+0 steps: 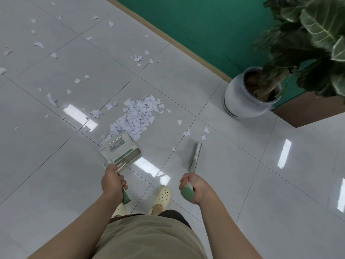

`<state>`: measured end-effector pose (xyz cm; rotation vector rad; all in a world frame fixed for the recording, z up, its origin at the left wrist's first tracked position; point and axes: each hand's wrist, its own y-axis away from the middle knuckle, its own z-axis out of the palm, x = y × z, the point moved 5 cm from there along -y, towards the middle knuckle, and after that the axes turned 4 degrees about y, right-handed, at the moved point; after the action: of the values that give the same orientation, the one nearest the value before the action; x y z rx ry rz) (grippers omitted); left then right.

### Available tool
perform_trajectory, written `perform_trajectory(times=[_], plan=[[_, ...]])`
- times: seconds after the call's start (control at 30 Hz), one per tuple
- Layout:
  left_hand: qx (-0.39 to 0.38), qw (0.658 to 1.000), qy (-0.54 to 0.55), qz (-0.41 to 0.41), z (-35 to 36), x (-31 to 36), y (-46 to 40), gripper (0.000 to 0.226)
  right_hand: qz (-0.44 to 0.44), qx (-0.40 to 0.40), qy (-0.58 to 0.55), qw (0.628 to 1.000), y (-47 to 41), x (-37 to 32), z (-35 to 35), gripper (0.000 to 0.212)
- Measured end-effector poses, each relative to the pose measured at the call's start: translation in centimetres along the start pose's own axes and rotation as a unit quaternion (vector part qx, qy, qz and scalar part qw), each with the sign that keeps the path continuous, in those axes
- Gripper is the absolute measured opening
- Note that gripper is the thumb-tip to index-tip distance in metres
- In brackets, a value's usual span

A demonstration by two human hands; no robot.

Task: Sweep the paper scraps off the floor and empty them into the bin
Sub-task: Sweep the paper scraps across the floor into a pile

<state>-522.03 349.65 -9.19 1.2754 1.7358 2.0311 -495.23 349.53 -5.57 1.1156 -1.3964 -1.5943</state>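
Broom head [196,156] blurred, bristles indistinct. Left hand [112,181] gripped the green handle of the cream dustpan [120,149], pan lip touching the heap of white paper scraps [136,116] just beyond. Right hand [194,187] gripped the green broom handle, heap ahead-left; 3 stray scraps lay near the broom head.

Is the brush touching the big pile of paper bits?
Apart. The head view shows bare floor tile between the brush, held by the right hand, and the paper pile.
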Motion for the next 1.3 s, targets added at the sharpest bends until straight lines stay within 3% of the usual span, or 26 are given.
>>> perform_trajectory(times=[0.2,0.47,0.6,0.77,0.9,1.03,1.23,1.3], plan=[[-0.008,0.999,0.031,0.003,0.0,-0.6,1.1,0.022,0.047,-0.087,0.152,0.984,-2.0,1.2,4.1,0.017],[-0.014,0.998,-0.029,0.05,3.1,-0.4,3.8,0.025,0.077,-0.17,0.024,0.982,-2.9,-5.9,0.8,0.026],[0.002,0.997,-0.03,0.071,5.8,-0.2,5.0,0.025,0.004,-0.113,0.099,0.989,-1.3,-7.5,-0.2,0.026],[0.005,0.995,-0.05,0.082,9.1,0.2,5.7,0.02,-0.072,-0.042,0.074,0.994,-0.2,-10.6,-4.6,0.024],[-0.003,0.995,-0.068,0.079,10.7,0.1,5.3,0.018,-0.064,-0.021,0.012,0.998,-0.6,-11.9,-10.3,0.015],[-0.011,0.994,-0.088,0.065,11.8,0.1,4.1,0.021,-0.043,0.052,-0.061,0.996,-2.0,-13.1,-15.4,0.025],[-0.027,0.995,-0.092,0.032,14.7,2.3,1.3,0.024,-0.023,0.097,0.148,0.984,-3.1,-13.6,-11.4,0.019],[-0.03,0.996,-0.085,0.022,15.5,3.8,0.2,0.025,0.009,0.087,0.162,0.983,-3.6,-13.5,-9.2,0.021]])
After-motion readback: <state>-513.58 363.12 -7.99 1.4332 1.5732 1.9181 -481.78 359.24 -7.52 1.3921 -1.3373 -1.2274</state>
